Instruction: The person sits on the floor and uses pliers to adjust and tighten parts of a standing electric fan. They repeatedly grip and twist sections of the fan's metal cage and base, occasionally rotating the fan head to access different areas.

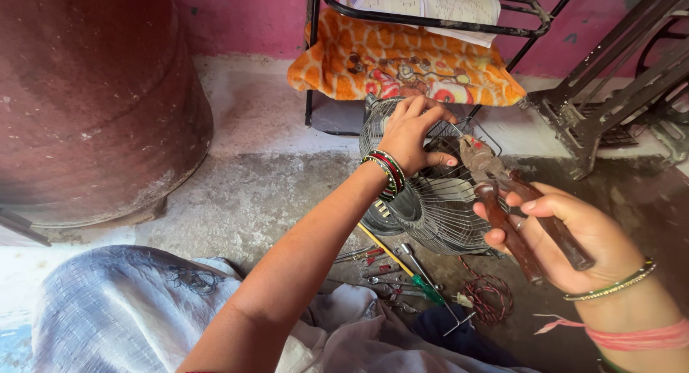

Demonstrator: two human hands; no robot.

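Left hand: the left hand [410, 133] is up on the top rim of the wire fan guard [438, 201], fingers curled over the wires and thumb pressed in from the near side, so it grips the cage.
Right hand: the right hand [574, 237] is wrapped around the two handles of the rusty pliers [506, 201], fingers folded over them, thumb lying along the upper handle.
Pliers' lie: the long axis runs from the palm at lower right up to the nose at upper left, and the nose sits at the guard's top right rim, just beside the left thumb.
Jaws: they look nearly closed on a wire, though from here I can't tell whether they bite it or only touch it.
Nearer hand: the left hand is on the guard itself; the right reaches it only through the tool.
Fan guard: it stands tilted on the concrete floor [251, 194], out in the middle, in front of the black metal rack [430, 18] with the orange cloth [402, 61].
Floor near the knees: a green-handled screwdriver [423, 283], small loose tools and a coil of red wire [489, 298] lie just below the guard.
Left edge: a big rusty drum [93, 93].
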